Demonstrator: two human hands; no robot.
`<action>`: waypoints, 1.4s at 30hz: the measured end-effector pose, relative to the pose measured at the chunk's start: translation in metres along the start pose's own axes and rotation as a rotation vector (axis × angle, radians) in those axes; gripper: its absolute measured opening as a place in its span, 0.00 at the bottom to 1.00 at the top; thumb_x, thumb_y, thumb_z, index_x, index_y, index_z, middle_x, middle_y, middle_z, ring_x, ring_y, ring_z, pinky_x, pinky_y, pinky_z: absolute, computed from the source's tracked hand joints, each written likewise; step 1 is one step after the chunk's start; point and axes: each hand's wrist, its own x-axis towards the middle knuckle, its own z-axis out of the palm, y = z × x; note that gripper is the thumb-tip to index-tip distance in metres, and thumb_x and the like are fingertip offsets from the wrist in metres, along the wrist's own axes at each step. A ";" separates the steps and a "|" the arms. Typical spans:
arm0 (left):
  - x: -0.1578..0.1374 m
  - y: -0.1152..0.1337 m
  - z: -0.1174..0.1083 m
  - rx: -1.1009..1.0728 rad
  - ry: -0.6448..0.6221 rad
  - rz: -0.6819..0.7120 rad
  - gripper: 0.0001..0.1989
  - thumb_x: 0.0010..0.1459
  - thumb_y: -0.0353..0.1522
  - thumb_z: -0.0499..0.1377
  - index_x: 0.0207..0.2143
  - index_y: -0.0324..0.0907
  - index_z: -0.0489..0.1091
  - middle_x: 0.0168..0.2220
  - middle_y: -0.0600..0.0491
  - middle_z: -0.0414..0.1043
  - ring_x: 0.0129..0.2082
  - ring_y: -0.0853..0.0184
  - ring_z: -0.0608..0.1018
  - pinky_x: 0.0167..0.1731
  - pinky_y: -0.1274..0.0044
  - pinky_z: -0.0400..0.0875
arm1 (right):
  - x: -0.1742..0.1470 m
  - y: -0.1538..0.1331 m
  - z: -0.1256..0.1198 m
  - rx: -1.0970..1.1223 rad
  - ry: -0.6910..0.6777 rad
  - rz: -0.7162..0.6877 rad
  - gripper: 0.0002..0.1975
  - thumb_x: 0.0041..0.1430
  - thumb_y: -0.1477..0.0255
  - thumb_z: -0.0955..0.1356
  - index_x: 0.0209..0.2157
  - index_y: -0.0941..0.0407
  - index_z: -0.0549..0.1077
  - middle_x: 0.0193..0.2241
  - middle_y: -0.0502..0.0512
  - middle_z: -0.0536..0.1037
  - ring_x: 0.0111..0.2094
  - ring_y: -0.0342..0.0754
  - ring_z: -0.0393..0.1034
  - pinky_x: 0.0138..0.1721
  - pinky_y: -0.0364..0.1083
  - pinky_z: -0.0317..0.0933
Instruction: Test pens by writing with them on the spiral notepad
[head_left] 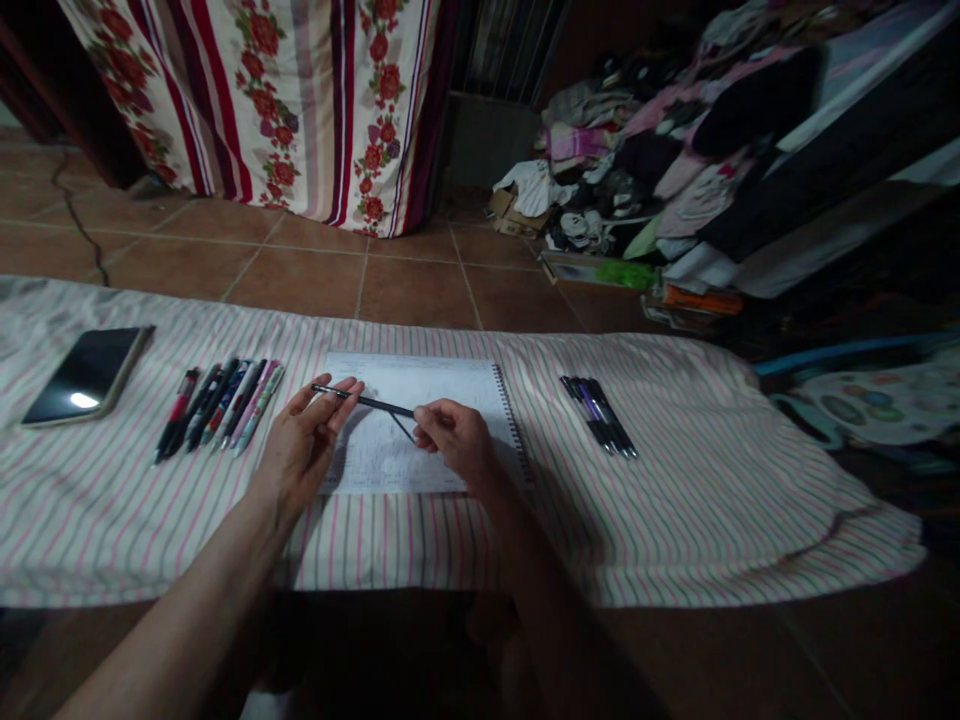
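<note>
A slim black pen [382,405] is held almost level above an open spiral notebook [420,475]. My left hand [307,435] pinches its left end between thumb and fingers. At the other end, the fingertips of my right hand [454,435] close around the tip. Below the pen, a thin dark line slants toward my right fingers; whether it is a shadow or a second stick, I cannot tell. Faint writing covers the white page. Left of the notebook lies a row of several pens [225,405], and to its right a smaller group of pens [600,415].
A striped cloth [697,480] covers the low table. A smartphone [86,375] lies face up at the far left. Beyond the table are a tiled floor [412,290], a floral curtain [315,120] and a heap of clothes [622,170] at the back right.
</note>
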 end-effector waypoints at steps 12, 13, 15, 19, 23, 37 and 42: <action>-0.007 -0.009 -0.002 0.110 -0.048 -0.127 0.07 0.55 0.19 0.53 0.30 0.34 0.69 0.28 0.49 0.74 0.29 0.72 0.78 0.31 0.82 0.75 | -0.009 -0.003 0.016 -0.280 -0.224 -0.103 0.12 0.54 0.64 0.64 0.23 0.57 0.70 0.18 0.48 0.73 0.19 0.40 0.68 0.24 0.40 0.60; -0.006 -0.009 -0.003 0.117 -0.052 -0.127 0.07 0.55 0.19 0.53 0.30 0.34 0.69 0.27 0.49 0.74 0.28 0.72 0.78 0.31 0.82 0.75 | -0.009 -0.004 0.015 -0.310 -0.217 -0.112 0.12 0.54 0.64 0.64 0.24 0.56 0.70 0.17 0.48 0.72 0.20 0.41 0.68 0.24 0.40 0.59; -0.003 -0.008 -0.007 0.130 -0.061 -0.127 0.07 0.55 0.20 0.53 0.29 0.33 0.69 0.26 0.50 0.74 0.27 0.72 0.77 0.28 0.82 0.74 | -0.008 -0.003 0.014 -0.390 -0.155 -0.134 0.12 0.54 0.64 0.64 0.24 0.56 0.71 0.16 0.48 0.71 0.20 0.42 0.68 0.24 0.40 0.57; 0.000 -0.003 -0.014 0.200 -0.044 -0.121 0.05 0.56 0.22 0.54 0.27 0.33 0.67 0.24 0.51 0.73 0.21 0.75 0.75 0.19 0.87 0.69 | -0.002 0.001 0.012 -0.489 0.000 -0.189 0.09 0.54 0.66 0.65 0.25 0.55 0.72 0.19 0.49 0.74 0.23 0.43 0.69 0.26 0.41 0.57; -0.002 0.002 -0.016 0.392 -0.028 -0.183 0.05 0.56 0.24 0.55 0.26 0.34 0.65 0.21 0.49 0.73 0.17 0.73 0.75 0.13 0.87 0.65 | 0.002 0.003 0.012 -0.583 0.130 -0.192 0.07 0.53 0.67 0.66 0.26 0.55 0.72 0.23 0.51 0.77 0.26 0.45 0.71 0.29 0.41 0.58; -0.001 -0.003 -0.024 0.524 -0.150 -0.134 0.07 0.53 0.29 0.58 0.24 0.35 0.65 0.16 0.51 0.70 0.12 0.76 0.68 0.10 0.87 0.56 | 0.002 0.002 0.019 -0.758 0.107 -0.164 0.06 0.53 0.67 0.67 0.28 0.55 0.73 0.27 0.51 0.78 0.29 0.44 0.70 0.29 0.41 0.55; -0.003 0.001 -0.017 0.544 -0.035 -0.090 0.14 0.52 0.24 0.58 0.42 0.34 0.61 0.16 0.53 0.71 0.14 0.71 0.72 0.14 0.82 0.67 | -0.003 0.001 0.022 -0.918 0.081 -0.151 0.07 0.51 0.65 0.68 0.30 0.55 0.72 0.28 0.51 0.77 0.30 0.45 0.69 0.29 0.42 0.52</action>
